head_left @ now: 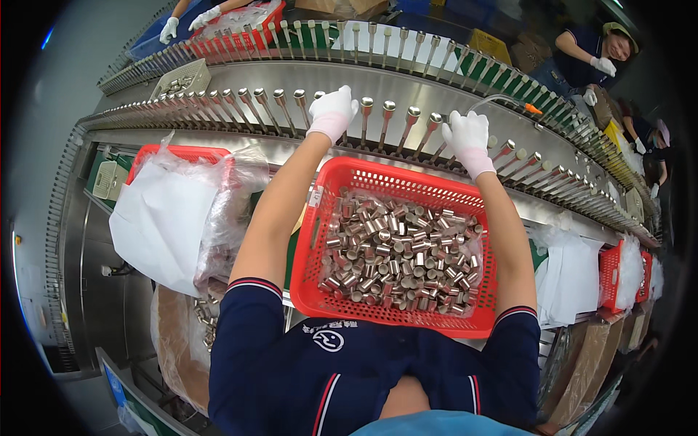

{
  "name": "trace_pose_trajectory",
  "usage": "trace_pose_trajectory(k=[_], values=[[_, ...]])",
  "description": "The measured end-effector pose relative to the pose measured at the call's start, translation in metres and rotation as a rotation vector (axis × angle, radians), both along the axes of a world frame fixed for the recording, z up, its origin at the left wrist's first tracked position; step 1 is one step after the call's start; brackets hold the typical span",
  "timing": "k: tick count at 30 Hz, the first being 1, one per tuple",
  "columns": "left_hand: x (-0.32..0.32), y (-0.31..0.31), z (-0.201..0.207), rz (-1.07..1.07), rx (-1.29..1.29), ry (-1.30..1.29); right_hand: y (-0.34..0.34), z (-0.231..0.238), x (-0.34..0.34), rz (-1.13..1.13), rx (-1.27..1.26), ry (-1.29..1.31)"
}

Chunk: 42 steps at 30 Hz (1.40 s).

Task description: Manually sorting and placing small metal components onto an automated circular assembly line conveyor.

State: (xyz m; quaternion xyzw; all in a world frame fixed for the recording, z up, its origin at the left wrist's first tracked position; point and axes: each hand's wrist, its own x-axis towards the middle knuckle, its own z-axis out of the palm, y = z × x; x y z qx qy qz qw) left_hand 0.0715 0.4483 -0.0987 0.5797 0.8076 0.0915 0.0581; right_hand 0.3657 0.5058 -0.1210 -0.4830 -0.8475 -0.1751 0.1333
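Note:
My left hand (333,112), in a white glove, reaches to the near row of upright metal rods, its fingers closed at the rod tops. What it holds is hidden behind the glove. My right hand (469,138), gloved the same way, is farther right along that row, also closed, its grip hidden too. Between them stand several rods topped with shiny metal caps (413,112). Below my hands, between my forearms, a red plastic basket (392,171) holds a heap of small silver metal caps (400,251) on clear plastic film.
A second red basket (185,152) under white sheet (167,218) and plastic film stands left. Beyond the metal conveyor (269,76) runs another rod row. A thin hose with an orange tip (533,109) arches over it. Co-workers stand across and at right; a small bin (182,80) sits far left.

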Motion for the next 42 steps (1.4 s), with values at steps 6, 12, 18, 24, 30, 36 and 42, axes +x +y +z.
trace_pose_trajectory(k=[6,12,18,24,30,36,42], values=[[0.033,-0.007,0.002,0.025,0.214,-0.011,-0.033,0.042,0.012,-0.087,-0.104,0.217],[0.108,-0.089,0.060,-0.490,-0.110,-0.168,-0.009,0.031,-0.060,0.339,-0.021,0.075],[0.072,-0.095,0.003,-0.220,-0.300,-0.200,0.017,-0.002,-0.068,0.322,-0.131,-0.016],[0.084,0.012,-0.008,-0.211,-0.034,-0.078,0.006,-0.007,-0.019,0.260,-0.083,0.137],[0.113,0.011,-0.008,-0.249,0.173,-0.091,0.007,0.032,0.015,0.178,-0.403,0.249],[0.155,-0.092,0.045,-0.741,0.157,-0.277,0.006,0.033,-0.027,0.373,-0.083,0.410],[0.115,-0.164,-0.038,-0.572,-0.507,-0.250,0.021,0.003,-0.098,0.404,-0.123,-0.011]])
